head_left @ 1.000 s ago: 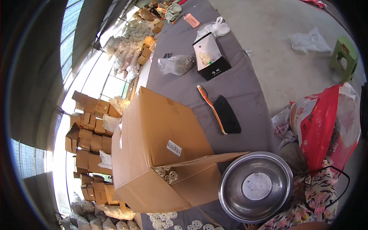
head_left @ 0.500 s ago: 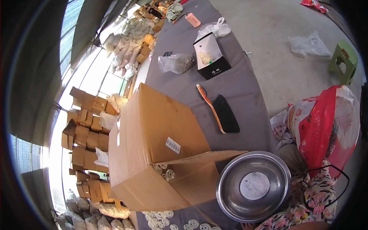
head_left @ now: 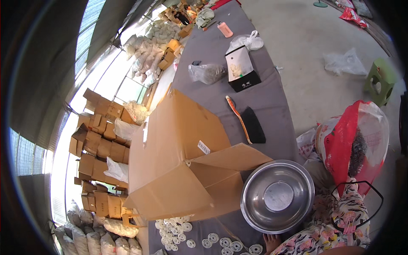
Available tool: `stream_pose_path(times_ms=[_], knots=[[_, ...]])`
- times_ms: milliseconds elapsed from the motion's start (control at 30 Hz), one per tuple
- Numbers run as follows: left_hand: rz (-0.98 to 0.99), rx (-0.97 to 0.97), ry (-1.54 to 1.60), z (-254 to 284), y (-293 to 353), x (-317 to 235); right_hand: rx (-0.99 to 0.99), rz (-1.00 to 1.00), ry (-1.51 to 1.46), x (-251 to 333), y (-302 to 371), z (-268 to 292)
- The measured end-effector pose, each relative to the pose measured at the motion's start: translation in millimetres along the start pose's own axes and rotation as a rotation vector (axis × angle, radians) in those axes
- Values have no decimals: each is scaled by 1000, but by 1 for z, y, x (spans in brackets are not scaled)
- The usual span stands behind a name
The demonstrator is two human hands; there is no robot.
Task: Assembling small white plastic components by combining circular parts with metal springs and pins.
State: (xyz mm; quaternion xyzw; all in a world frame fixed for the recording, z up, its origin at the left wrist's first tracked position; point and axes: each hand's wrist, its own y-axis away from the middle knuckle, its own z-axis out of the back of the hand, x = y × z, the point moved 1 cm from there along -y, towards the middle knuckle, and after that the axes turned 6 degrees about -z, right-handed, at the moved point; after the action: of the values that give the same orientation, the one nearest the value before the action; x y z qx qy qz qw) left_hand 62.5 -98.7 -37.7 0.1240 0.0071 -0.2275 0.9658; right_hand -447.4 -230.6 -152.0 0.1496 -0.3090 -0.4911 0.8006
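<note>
At the lower edge my right hand [head_left: 272,242] shows only in part, its fingers stretched out on the table just below the rim of a steel basin [head_left: 278,196]. Nothing shows in those fingers. My left hand is out of the picture. Left of the basin, an open brown cardboard box [head_left: 170,140] lies on its side, its flaps spread toward me; one flap reaches the basin's edge. In front of the box, several white plastic ring-shaped pieces [head_left: 172,231] lie heaped, and looser white rings [head_left: 236,245] are scattered toward my right hand. The basin looks bare inside.
A black-bristled brush [head_left: 253,125], a black-and-white box [head_left: 243,74], a clear bag [head_left: 208,73] and a pink bottle [head_left: 225,29] stand along the grey-covered table [head_left: 276,106]. At right are a red-and-clear bag [head_left: 352,144] and green stool [head_left: 379,80]. Cartons [head_left: 100,144] and sacks [head_left: 93,240] fill the left.
The view has shifted, bringing more white rings and more of my right hand's fingers into sight. The box's near flaps stand at a different angle, with the opening's inside showing differently.
</note>
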Motion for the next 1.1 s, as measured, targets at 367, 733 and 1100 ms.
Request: stream_pose_path(times_ms=[367, 733, 1100], knots=[[-3, -78, 445, 59, 25, -25, -442, 88, -316, -52, 22, 99], [457, -277, 972, -81, 90, -16, -66, 514, -1248, 126, 235, 265], [610, -450, 1385, 59, 113, -79, 568, 892, -912, 201, 349, 132]])
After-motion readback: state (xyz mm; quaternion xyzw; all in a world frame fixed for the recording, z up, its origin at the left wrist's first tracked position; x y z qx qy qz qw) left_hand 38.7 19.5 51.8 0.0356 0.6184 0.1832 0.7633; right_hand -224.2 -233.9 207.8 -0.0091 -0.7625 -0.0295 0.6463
